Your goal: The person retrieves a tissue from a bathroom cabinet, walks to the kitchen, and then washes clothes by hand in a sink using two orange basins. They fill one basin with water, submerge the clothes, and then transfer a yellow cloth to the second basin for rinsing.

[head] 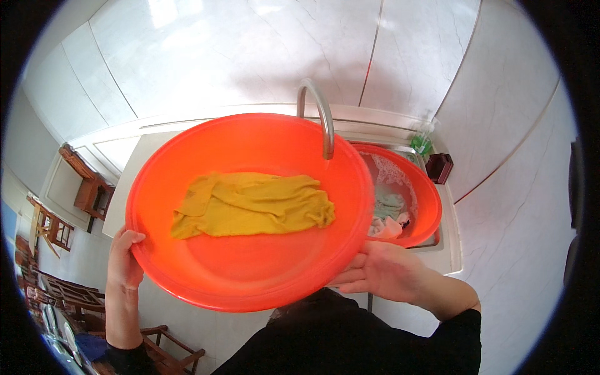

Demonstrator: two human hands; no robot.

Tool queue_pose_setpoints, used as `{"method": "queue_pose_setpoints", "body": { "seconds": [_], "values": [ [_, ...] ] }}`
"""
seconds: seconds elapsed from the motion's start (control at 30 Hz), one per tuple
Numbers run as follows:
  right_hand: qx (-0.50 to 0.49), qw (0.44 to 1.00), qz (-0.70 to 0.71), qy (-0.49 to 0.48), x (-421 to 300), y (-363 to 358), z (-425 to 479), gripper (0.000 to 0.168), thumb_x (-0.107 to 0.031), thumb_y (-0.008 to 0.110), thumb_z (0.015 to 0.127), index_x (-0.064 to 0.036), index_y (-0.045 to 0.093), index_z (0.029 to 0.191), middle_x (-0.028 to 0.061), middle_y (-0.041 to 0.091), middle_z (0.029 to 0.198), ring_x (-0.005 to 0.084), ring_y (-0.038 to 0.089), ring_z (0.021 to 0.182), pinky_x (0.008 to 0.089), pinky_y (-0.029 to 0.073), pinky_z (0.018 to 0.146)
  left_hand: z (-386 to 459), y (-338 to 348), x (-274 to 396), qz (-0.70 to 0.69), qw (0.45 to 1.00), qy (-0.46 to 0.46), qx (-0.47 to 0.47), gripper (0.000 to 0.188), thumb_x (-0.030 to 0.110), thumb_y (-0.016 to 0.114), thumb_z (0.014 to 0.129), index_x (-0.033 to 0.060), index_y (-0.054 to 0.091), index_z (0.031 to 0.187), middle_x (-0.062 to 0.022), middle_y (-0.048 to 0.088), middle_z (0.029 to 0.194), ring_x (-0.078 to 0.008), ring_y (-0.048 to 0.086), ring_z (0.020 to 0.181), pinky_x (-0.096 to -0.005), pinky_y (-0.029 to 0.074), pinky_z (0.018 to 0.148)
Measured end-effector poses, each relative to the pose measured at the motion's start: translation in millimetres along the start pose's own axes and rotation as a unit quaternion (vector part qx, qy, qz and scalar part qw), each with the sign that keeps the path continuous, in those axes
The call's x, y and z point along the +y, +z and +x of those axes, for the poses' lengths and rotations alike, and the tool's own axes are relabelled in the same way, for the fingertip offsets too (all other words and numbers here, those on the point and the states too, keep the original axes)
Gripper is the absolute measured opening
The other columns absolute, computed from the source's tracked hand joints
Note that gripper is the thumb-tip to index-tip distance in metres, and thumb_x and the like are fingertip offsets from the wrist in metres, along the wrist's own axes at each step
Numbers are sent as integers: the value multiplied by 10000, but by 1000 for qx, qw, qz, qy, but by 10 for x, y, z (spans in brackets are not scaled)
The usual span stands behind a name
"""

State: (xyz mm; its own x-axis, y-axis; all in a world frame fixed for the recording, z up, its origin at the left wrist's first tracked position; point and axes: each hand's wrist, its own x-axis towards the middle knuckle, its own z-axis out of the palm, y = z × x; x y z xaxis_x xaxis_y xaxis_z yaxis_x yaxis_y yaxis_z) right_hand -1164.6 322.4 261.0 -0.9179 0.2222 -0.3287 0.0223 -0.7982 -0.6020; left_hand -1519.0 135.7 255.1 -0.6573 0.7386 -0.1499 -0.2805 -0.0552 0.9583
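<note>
A large orange plastic basin (243,276) is held up between my two hands, tilted so its inside faces me. My left hand (125,258) grips its rim at the lower left, thumb over the edge. My right hand (382,272) supports it from below at the lower right, with the fingers partly hidden under it. Inside lies a wet-looking, wrinkled yellow cloth (258,204). The metal faucet (323,112) arches over the basin's upper right side. Behind it, a second orange basin (433,201) holds sudsy water, a pale green cloth (388,204) and a pinkish-white cloth (386,228).
The second basin sits in a metal sink (433,241) set in a pale counter (452,253). A bottle of green liquid (422,144) and a dark red box-like object (439,168) stand in the counter's corner. Wooden chairs (70,290) are at the left. Marbled wall panels rise behind.
</note>
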Motion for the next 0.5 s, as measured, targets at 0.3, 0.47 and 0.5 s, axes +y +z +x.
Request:
{"method": "queue_pose_setpoints", "body": {
  "seconds": [0.3, 0.47, 0.5],
  "values": [
    [72, 994, -39, -71, -136, -198, -531, 507, -351, 298, 909, 22, 326, 1251, 230, 517, 1115, 321, 519, 1045, 361, 444, 855, 78, 581, -227, -6, 996, -73, -57, 306, 59, 499, 725, -35, 504, 1016, -97, 575, 956, -179, 564, 837, -289, 453, 765],
    [239, 889, -385, -69, -471, -530, -779, 465, -348, 305, 917, 32, 561, 995, 179, 616, 873, 239, 608, 830, 293, 484, 728, 193, 595, -548, -30, 991, -112, -70, 311, 98, 526, 724, 12, 496, 1022, -68, 571, 944, -164, 565, 826, -320, 473, 674],
    [321, 809, -479, -111, -523, -570, -796, 415, -314, 345, 910, 29, 578, 925, 148, 612, 825, 204, 594, 763, 276, 474, 683, 195, 614, -534, -30, 991, -107, -73, 310, 99, 525, 726, 12, 495, 1023, -67, 571, 940, -163, 567, 817, -317, 474, 668]
  ]
}}
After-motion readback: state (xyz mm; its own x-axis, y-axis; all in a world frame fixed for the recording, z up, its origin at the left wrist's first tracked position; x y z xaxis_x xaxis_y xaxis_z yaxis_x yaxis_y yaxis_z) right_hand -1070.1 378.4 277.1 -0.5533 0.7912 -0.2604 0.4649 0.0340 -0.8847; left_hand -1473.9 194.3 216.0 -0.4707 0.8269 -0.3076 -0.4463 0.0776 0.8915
